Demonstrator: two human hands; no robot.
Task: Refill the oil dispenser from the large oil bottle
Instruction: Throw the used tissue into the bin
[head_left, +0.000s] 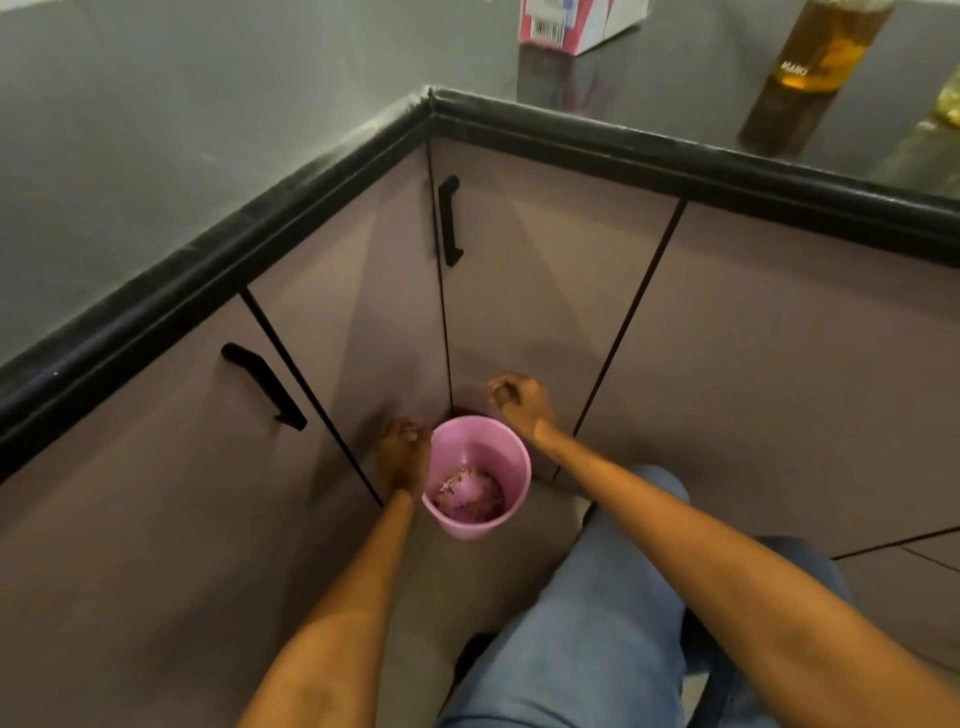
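Observation:
A tall clear bottle of amber oil (826, 47) stands on the grey countertop (649, 98) at the top right. At the right edge, a second, yellowish container (948, 98) is cut off, and I cannot tell what it is. Both hands are far below the counter, down by the floor. My left hand (402, 460) has its fingers curled at the left rim of a pink bin (511, 470). My right hand (519, 400) hovers just above and behind the bin with its fingers curled, and nothing shows in it.
The pink bin stands on the floor in the corner of beige cabinets with black handles (449, 221) and holds some scraps. A red and white box (571, 23) sits at the back of the counter. A leg in blue jeans (597, 623) fills the lower middle.

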